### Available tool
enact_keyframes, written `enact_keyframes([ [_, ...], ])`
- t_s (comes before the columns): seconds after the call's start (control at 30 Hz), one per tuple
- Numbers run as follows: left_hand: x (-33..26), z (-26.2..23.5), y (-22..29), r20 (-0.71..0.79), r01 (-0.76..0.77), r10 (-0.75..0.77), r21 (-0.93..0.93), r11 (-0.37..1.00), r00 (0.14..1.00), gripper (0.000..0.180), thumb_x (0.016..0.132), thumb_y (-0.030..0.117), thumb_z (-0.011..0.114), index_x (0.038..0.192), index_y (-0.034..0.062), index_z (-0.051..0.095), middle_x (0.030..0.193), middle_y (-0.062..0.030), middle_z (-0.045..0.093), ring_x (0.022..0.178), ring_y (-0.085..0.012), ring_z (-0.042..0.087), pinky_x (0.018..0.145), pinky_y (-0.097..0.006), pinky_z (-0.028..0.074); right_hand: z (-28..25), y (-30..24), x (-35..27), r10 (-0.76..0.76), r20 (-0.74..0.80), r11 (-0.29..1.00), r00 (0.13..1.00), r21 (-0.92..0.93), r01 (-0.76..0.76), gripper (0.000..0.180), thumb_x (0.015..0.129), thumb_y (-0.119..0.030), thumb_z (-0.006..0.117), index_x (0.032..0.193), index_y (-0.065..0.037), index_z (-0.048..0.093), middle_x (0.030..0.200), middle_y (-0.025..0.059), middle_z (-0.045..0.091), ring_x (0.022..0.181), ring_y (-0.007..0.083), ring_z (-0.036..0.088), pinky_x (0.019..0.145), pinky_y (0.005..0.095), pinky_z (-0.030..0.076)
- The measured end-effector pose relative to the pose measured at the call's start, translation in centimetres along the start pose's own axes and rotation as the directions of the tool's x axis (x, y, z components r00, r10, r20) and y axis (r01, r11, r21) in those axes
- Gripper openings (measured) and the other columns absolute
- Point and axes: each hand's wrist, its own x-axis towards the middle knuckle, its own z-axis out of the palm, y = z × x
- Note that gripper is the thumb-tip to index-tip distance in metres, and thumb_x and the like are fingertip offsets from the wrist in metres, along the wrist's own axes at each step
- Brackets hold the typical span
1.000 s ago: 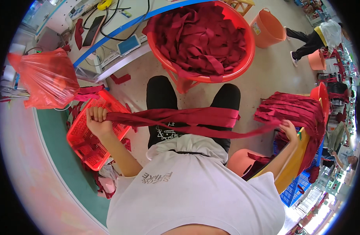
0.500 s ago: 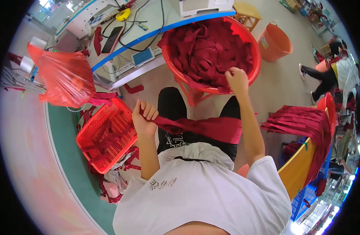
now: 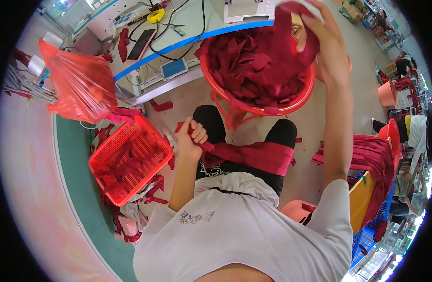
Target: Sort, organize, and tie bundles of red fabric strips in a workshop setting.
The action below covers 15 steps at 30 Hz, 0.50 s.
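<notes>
My left hand [image 3: 192, 140] is closed around one end of a bundle of dark red fabric strips [image 3: 249, 156]. The bundle stretches across my lap to the right, flat and wide at its far end. Raised above the right side of a round red tub [image 3: 216, 88], my right hand [image 3: 326, 40] grips a dark red fabric strip [image 3: 284, 30]. This strip loops up past the fingers and hangs over the heap of dark red fabric pieces [image 3: 244, 61] in the tub. Where its lower end lies among them cannot be made out.
A red plastic basket [image 3: 131, 181] with fabric scraps stands at my left, below a hanging red plastic bag [image 3: 86, 89]. Ahead is a blue-edged table [image 3: 178, 46] with a phone [image 3: 141, 44] and cables. More strips [image 3: 361, 152] hang over a yellow board [image 3: 359, 197] at right.
My right hand has risen from the tub's near edge and moved right, lifting a fabric strip. My left hand has shifted slightly right with the bundle. A walking person at right has moved.
</notes>
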Motion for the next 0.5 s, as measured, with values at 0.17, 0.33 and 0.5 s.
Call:
enact_keyframes([
  [0.17,-0.1,2.0,-4.3,0.063,0.176,-0.177,0.017,0.984,0.982,0.033,0.101,0.031,0.046,0.074,0.0120,0.050,0.053,0.0053,0.030,0.045,-0.0080,0.029,0.046,-0.024,0.026,3.0,-9.2,1.3,-0.409,-0.136,0.900,0.902,-0.223,0.374,0.054,0.091,-0.018,0.059,0.140,-0.002,0.042,0.071,0.0015,0.058,0.055,0.0125,0.052,0.056,0.0217,0.043],
  [0.33,0.6,3.8,-6.5,0.275,0.205,-0.204,0.028,0.978,0.939,0.039,0.103,0.040,0.042,0.083,0.0096,0.056,0.054,0.0059,0.032,0.045,-0.0065,0.030,0.045,-0.023,0.026,-5.5,-9.7,-2.8,-0.482,0.113,0.831,0.869,0.372,0.413,0.062,0.090,-0.028,0.052,0.130,0.019,0.045,0.097,0.0198,0.058,0.083,0.0169,0.051,0.079,0.0261,0.039],
  [0.5,1.5,7.6,-7.4,0.575,0.421,-0.311,-0.065,0.905,0.757,0.073,0.096,0.067,0.033,0.111,0.0018,0.060,0.055,0.0067,0.036,0.046,-0.0075,0.032,0.047,-0.022,0.029,-3.2,-3.4,-10.5,-0.519,0.635,0.853,0.572,0.432,0.294,0.014,0.080,-0.006,0.066,0.090,0.001,0.074,0.083,0.0190,0.066,0.048,0.0163,0.060,0.042,0.0237,0.044],
])
